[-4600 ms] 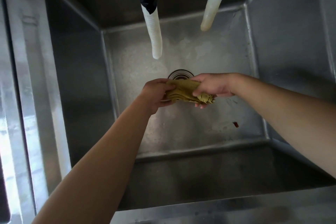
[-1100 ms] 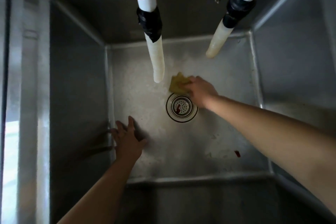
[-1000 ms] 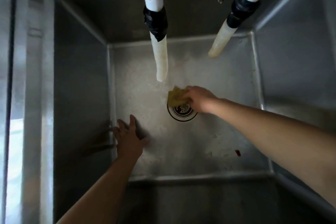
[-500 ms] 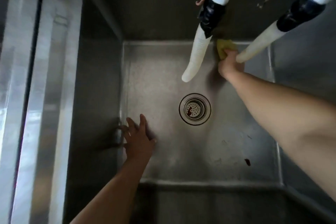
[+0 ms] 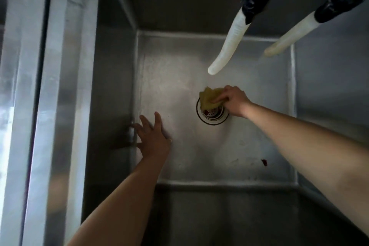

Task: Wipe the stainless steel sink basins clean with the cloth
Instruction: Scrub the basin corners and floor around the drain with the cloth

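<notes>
A deep stainless steel sink basin (image 5: 179,78) fills the view. My right hand (image 5: 234,101) grips a folded yellow-green cloth (image 5: 208,98) and presses it on the basin floor over the far edge of the round drain strainer (image 5: 212,115). My left hand (image 5: 153,136) rests flat, fingers spread, on the floor at the basin's left wall.
Two white hoses with black tape, one (image 5: 229,46) and another (image 5: 289,40), hang from above over the back of the basin. A small dark red speck (image 5: 264,162) lies on the floor at the front right. A steel rim (image 5: 60,86) runs along the left.
My right hand has dragged the cloth from the back wall between the hoses forward onto the drain. My left hand has stayed planted on the floor.
</notes>
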`<state>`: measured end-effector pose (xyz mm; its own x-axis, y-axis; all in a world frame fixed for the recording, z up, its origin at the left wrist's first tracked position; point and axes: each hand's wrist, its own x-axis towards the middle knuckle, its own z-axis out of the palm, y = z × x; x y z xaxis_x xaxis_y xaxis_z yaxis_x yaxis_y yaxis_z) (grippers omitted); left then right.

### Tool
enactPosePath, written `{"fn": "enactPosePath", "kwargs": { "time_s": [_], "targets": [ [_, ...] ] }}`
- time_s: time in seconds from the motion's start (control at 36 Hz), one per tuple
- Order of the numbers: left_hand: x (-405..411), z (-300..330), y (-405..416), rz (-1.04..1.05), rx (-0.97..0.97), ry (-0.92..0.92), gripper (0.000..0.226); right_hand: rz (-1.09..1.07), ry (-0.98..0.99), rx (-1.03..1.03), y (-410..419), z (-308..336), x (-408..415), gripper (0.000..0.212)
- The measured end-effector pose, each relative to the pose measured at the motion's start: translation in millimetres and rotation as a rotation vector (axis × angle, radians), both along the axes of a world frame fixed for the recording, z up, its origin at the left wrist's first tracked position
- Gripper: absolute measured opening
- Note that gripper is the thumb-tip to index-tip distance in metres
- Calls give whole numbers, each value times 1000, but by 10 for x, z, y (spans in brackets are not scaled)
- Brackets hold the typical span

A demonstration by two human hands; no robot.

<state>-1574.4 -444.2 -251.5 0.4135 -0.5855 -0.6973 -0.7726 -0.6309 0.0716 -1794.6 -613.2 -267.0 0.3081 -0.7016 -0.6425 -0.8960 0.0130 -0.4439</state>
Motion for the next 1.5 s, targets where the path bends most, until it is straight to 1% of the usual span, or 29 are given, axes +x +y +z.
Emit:
{"fn": "enactPosePath", "kwargs": {
  "time_s": [0.06, 0.14, 0.17, 0.22, 0.25, 0.33, 0.39, 0.44, 0.47, 0.5, 0.56, 0.58, 0.61, 0.67, 0.72, 0.81, 0.92, 1.0, 1.08, 1.11, 1.17, 1.25, 1.33, 1.39, 1.44, 1.5],
  "targets": [
    [6, 12, 2, -2, 9, 0, 96, -46, 25, 19, 153, -6, -147, 44],
    [12, 22, -4, 5, 15, 17, 96, -305, -89, 9, 254, 66, -351, 30],
    [12, 25, -7, 6, 14, 24, 96, -382, -109, -9, 249, 122, -428, 28],
    [6, 33, -9, 4, 14, 33, 94, -465, -77, -103, 209, 248, -614, 28],
    [2, 40, -8, 3, 13, 32, 93, -470, -15, -190, 178, 306, -731, 31],
    [-18, 65, -7, -4, 4, 28, 85, -410, 337, -483, 130, 515, -1122, 40],
    [-24, 84, -14, -3, 8, 32, 87, -325, 482, -590, 165, 618, -1360, 39],
    [-23, 96, -20, -7, 14, 30, 89, -208, 564, -563, 223, 642, -1484, 38],
    [-24, 96, -24, -9, 17, 29, 89, -179, 590, -490, 251, 615, -1485, 39],
    [-23, 93, -27, -11, 19, 29, 90, -193, 609, -385, 282, 566, -1445, 43],
    [-24, 81, -30, -10, 18, 27, 90, -302, 619, -160, 367, 436, -1300, 50],
    [-23, 69, -29, -9, 15, 26, 91, -388, 591, -93, 416, 359, -1213, 52],
    [-19, 59, -29, -7, 12, 23, 92, -494, 543, -71, 464, 280, -1119, 52],
    [-12, 38, -20, -12, 12, 14, 94, -703, 446, -100, 559, 156, -902, 46],
    [-2, 17, -13, -33, 13, -1, 95, -813, 378, -139, 642, 84, -637, 39],
    [14, -20, -15, -47, 12, -2, 97, -812, 231, -186, 772, 11, -194, 38],
    [39, -49, -9, -9, 9, 28, 98, -743, 57, -185, 801, -28, 223, 48],
    [38, -50, -1, -6, 5, 39, 99, -766, -65, -77, 696, -34, 310, 53],
    [33, -34, -4, 4, 5, 39, 99, -865, -261, 88, 581, -26, 304, 51],
    [28, -24, -5, 4, 9, 38, 99, -900, -302, 106, 548, -17, 295, 50],
    [26, -5, -6, 0, 16, 35, 99, -924, -316, 58, 476, 4, 294, 46],
    [18, 5, -14, -4, 21, 38, 99, -823, -227, -152, 329, 52, 344, 37],
    [20, -2, -15, -6, 25, 35, 99, -570, -165, -375, 160, 127, 499, 38],
    [24, -15, -10, -9, 28, 34, 99, -317, -118, -378, 50, 155, 663, 39],
    [28, -26, -9, -8, 30, 33, 100, -19, -9, -287, -15, 142, 852, 42],
    [26, -35, -15, -8, 37, 29, 100, 261, 62, -227, 19, 120, 1047, 39]
  ]
}}
